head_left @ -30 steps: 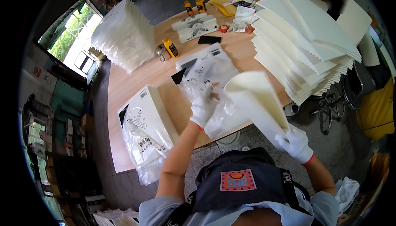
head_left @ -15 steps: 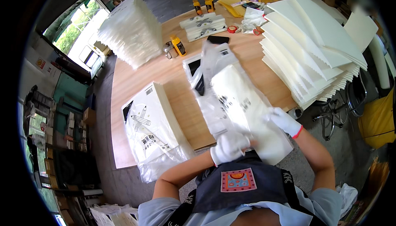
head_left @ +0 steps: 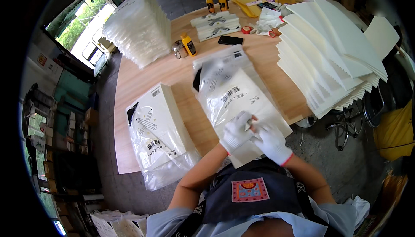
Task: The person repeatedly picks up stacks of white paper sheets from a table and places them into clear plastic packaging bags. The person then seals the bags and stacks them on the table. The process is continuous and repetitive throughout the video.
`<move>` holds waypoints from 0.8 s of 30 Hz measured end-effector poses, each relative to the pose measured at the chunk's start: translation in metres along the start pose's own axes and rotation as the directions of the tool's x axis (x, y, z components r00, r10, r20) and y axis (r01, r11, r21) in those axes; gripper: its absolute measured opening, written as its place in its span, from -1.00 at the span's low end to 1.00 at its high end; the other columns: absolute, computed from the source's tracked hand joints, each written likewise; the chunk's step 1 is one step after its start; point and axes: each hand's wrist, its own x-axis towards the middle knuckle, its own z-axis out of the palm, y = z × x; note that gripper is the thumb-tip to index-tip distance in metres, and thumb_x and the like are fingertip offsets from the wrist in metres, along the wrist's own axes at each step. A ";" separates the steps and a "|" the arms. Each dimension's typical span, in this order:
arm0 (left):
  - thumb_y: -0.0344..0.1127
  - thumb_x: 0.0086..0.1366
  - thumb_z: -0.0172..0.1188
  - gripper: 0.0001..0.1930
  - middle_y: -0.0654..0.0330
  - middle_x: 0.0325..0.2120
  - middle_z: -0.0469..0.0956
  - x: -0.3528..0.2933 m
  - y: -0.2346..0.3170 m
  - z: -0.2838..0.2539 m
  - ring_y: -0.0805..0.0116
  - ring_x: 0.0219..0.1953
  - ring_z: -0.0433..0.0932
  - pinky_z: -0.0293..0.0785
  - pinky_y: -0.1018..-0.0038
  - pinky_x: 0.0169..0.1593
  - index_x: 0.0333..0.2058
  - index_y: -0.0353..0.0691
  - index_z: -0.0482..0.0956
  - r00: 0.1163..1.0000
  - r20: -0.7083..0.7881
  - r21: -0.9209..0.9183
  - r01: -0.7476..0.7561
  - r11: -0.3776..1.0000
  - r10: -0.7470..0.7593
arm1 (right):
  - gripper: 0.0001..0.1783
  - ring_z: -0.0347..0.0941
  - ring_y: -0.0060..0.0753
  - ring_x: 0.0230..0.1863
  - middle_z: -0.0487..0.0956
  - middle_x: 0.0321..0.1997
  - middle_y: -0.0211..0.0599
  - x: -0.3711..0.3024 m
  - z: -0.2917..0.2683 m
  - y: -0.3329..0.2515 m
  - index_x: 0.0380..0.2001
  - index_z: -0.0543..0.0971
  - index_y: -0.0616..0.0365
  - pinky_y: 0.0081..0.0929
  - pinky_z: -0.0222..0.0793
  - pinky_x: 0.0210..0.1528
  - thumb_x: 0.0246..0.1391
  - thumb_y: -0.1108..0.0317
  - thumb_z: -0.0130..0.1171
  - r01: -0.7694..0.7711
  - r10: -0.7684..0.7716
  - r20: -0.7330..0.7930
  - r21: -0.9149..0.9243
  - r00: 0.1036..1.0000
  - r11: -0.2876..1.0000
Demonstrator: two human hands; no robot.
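A white paper stack point(head_left: 261, 107) lies slanted in front of me, its near end reaching over the table edge to my apron. A clear printed plastic bag point(head_left: 215, 100) covers its far and left part. My left hand point(head_left: 237, 132), in a white knit glove with bare fingertips showing, is closed in a pinch at the bag's near edge. Right beside it, my gloved right hand point(head_left: 272, 146) has its fingers bent together over the stack; what they hold is hidden. To the left rests a bagged paper pack point(head_left: 162, 124) with a pencil drawing, its loose plastic end crumpled toward me.
A tall stack of plastic bags point(head_left: 138, 29) stands far left, and fanned white sheets point(head_left: 320, 59) fill the right side. Farther back are a yellow bottle point(head_left: 188, 45), a glass jar point(head_left: 178, 50), a black phone point(head_left: 230, 40), rolled printed packs point(head_left: 216, 25) and spare gloves point(head_left: 268, 20).
My right hand has moved left and down to meet my left hand, which rose slightly. The bag now lies flatter over the stack's left side.
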 end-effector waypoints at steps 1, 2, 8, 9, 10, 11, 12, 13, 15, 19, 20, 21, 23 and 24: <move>-0.58 -0.17 0.20 -0.73 0.19 -0.55 0.50 -0.009 -0.017 -0.001 0.16 -0.48 0.52 0.44 0.37 -0.43 -0.42 -0.13 0.53 0.997 -0.048 0.061 -0.063 0.996 0.066 | -0.69 0.37 -0.20 0.03 0.50 -0.18 -0.18 -0.012 -0.002 -0.001 -0.19 0.51 0.02 -0.31 0.23 0.10 0.02 0.15 0.09 -0.001 0.009 -0.051 0.155 0.999 0.988; -0.58 -0.20 0.20 -0.72 0.20 -0.56 0.50 -0.018 -0.023 0.000 0.17 -0.49 0.52 0.44 0.37 -0.43 -0.42 -0.13 0.54 0.987 -0.093 0.127 -0.116 0.985 0.128 | -0.70 0.41 -0.19 -0.04 0.52 -0.23 -0.18 -0.011 -0.005 -0.001 -0.19 0.51 0.01 -0.28 0.28 0.02 0.03 0.13 0.07 -0.025 0.027 -0.178 0.011 0.984 1.000; -0.54 -0.16 0.21 -0.75 0.16 -0.51 0.44 -0.073 -0.070 0.001 0.15 -0.48 0.44 0.40 0.36 -0.39 -0.41 -0.18 0.48 0.932 -0.169 0.510 -0.197 0.837 0.322 | -0.71 0.53 -0.12 -0.52 0.56 -0.56 -0.20 -0.002 0.024 0.059 -0.25 0.51 0.00 -0.12 0.38 -0.47 0.10 0.07 -0.03 -0.377 0.414 0.083 -0.281 0.907 0.882; -0.53 -0.13 0.21 -0.76 0.13 -0.49 0.43 -0.079 -0.089 -0.006 0.13 -0.47 0.43 0.39 0.35 -0.37 -0.40 -0.19 0.48 0.938 -0.232 0.595 -0.073 0.800 0.258 | -0.71 0.51 -0.11 -0.58 0.55 -0.60 -0.20 -0.001 0.024 0.063 -0.28 0.51 0.01 -0.11 0.36 -0.53 0.11 0.08 -0.04 -0.340 0.379 0.071 -0.312 0.923 0.887; -0.55 -0.11 0.21 -0.78 0.16 -0.44 0.42 -0.092 -0.106 -0.012 0.23 -0.44 0.42 0.38 0.42 -0.37 -0.42 -0.20 0.44 0.905 -0.420 0.473 0.151 0.868 0.072 | -0.72 0.50 -0.09 -0.63 0.55 -0.63 -0.20 -0.002 0.024 0.066 -0.31 0.51 0.02 -0.11 0.35 -0.58 0.12 0.08 -0.05 -0.299 0.340 0.065 -0.343 0.938 0.890; -0.57 -0.08 0.21 -0.79 0.19 -0.40 0.42 -0.104 -0.114 -0.019 0.32 -0.41 0.40 0.37 0.48 -0.37 -0.45 -0.21 0.40 0.812 -0.569 0.307 0.356 0.883 -0.129 | -0.72 0.50 -0.10 -0.63 0.56 -0.61 -0.18 -0.003 0.022 0.060 -0.34 0.51 0.03 -0.12 0.35 -0.58 0.11 0.10 -0.05 -0.252 0.320 0.148 -0.355 0.936 0.900; -0.56 -0.03 0.22 -0.81 0.24 -0.44 0.38 -0.114 -0.121 -0.022 0.40 -0.43 0.36 0.33 0.52 -0.38 -0.45 -0.23 0.39 0.772 -0.600 0.160 0.374 0.914 -0.211 | -0.73 0.51 -0.11 -0.62 0.57 -0.59 -0.17 -0.006 0.018 0.052 -0.38 0.51 0.04 -0.14 0.35 -0.58 0.09 0.11 -0.05 -0.203 0.298 0.230 -0.364 0.926 0.909; -0.55 0.02 0.24 -0.81 0.28 -0.48 0.34 -0.125 -0.121 -0.024 0.48 -0.45 0.32 0.29 0.56 -0.39 -0.45 -0.24 0.38 0.726 -0.619 0.009 0.387 0.922 -0.299 | -0.73 0.51 -0.12 -0.62 0.57 -0.57 -0.16 -0.011 0.011 0.042 -0.41 0.51 0.06 -0.16 0.36 -0.58 0.08 0.12 -0.05 -0.150 0.274 0.316 -0.365 0.909 0.919; -0.45 0.14 0.22 -0.83 0.36 -0.57 0.27 -0.155 -0.121 -0.015 0.58 -0.52 0.23 0.23 0.60 -0.44 -0.47 -0.22 0.36 0.611 -0.596 -0.372 0.365 0.854 -0.520 | -0.72 0.53 -0.13 -0.59 0.57 -0.58 -0.17 -0.027 -0.003 0.028 -0.47 0.52 0.08 -0.15 0.37 -0.57 0.05 0.13 -0.05 -0.104 0.212 0.377 -0.288 0.901 0.952; -0.40 0.09 0.27 -0.85 0.33 -0.57 0.39 -0.208 -0.042 -0.020 0.56 -0.52 0.35 0.29 0.59 -0.43 -0.47 -0.20 0.42 0.683 -0.298 -0.591 0.416 0.691 -0.666 | -0.73 0.57 -0.10 -0.52 0.59 -0.57 -0.20 -0.067 -0.057 0.002 -0.52 0.54 0.10 -0.15 0.45 -0.49 0.01 0.19 -0.08 0.102 0.105 0.647 -0.274 0.755 0.956; -0.41 0.06 0.28 -0.83 0.29 -0.58 0.39 -0.209 -0.021 -0.030 0.52 -0.53 0.36 0.31 0.56 -0.42 -0.45 -0.21 0.42 0.779 -0.216 -0.307 0.517 0.799 -0.588 | -0.71 0.57 -0.07 -0.50 0.60 -0.55 -0.18 -0.071 -0.062 -0.001 -0.50 0.56 0.11 -0.11 0.45 -0.47 0.01 0.19 -0.09 0.024 0.181 0.755 -0.252 0.630 0.967; -0.42 0.03 0.29 -0.81 0.24 -0.58 0.39 -0.213 -0.010 -0.040 0.48 -0.53 0.36 0.33 0.53 -0.41 -0.44 -0.23 0.42 0.838 -0.116 0.002 0.536 0.844 -0.533 | -0.69 0.58 -0.04 -0.47 0.61 -0.53 -0.15 -0.071 -0.064 -0.004 -0.48 0.58 0.11 -0.08 0.45 -0.45 0.02 0.18 -0.09 -0.036 0.223 0.849 -0.235 0.479 0.971; -0.43 0.00 0.29 -0.78 0.21 -0.59 0.38 -0.208 -0.024 -0.043 0.44 -0.53 0.37 0.34 0.50 -0.40 -0.42 -0.23 0.40 0.898 -0.068 0.062 0.439 0.896 -0.435 | -0.67 0.59 -0.04 -0.44 0.62 -0.49 -0.15 -0.073 -0.060 -0.005 -0.49 0.62 0.08 -0.04 0.45 -0.42 0.03 0.19 -0.11 -0.074 0.183 0.826 -0.169 0.533 0.983; -0.44 -0.02 0.30 -0.76 0.20 -0.59 0.38 -0.201 -0.033 -0.044 0.41 -0.53 0.38 0.35 0.49 -0.40 -0.41 -0.24 0.39 0.922 -0.040 0.090 0.387 0.918 -0.384 | -0.67 0.59 -0.05 -0.45 0.62 -0.49 -0.15 -0.065 -0.053 -0.003 -0.51 0.62 0.07 -0.07 0.46 -0.43 0.04 0.18 -0.11 -0.067 0.182 0.811 -0.175 0.556 0.982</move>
